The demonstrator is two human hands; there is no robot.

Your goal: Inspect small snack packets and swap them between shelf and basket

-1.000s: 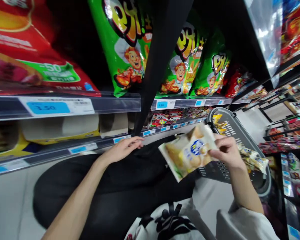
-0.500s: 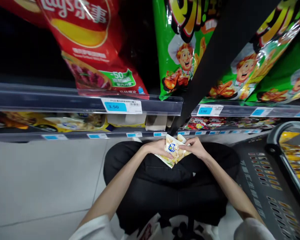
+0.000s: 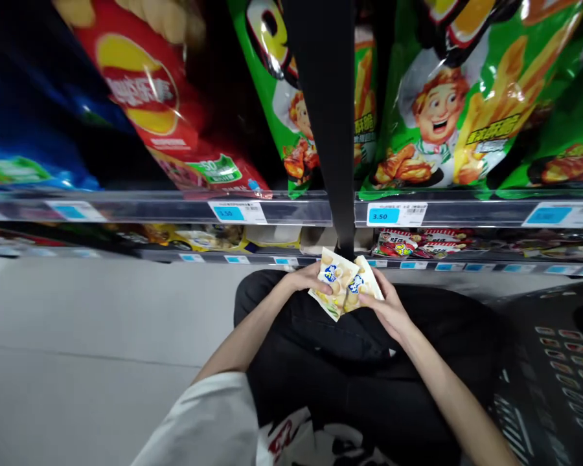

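Note:
Two small cream snack packets with blue logos overlap above my lap, near the lower shelf edge. My left hand (image 3: pixel 307 278) is closed on the left packet (image 3: pixel 337 275), its thumb lying across the front. The right packet (image 3: pixel 364 285) sits partly behind the left one, pinched by my right hand (image 3: pixel 387 304) at its lower right side. Both packets are tilted, with their printed faces toward me.
Red chip bag (image 3: pixel 175 116) and green snack bags (image 3: pixel 437 123) stand on the upper shelf (image 3: pixel 291 208), split by a black post (image 3: pixel 331 129). Red packets (image 3: pixel 396 243) and yellow boxes lie on the lower shelf. A dark basket (image 3: pixel 554 362) stands at my right.
The two packets are now fanned apart, so the right one shows more of its front and logo. The view has shifted right, and less of the basket shows.

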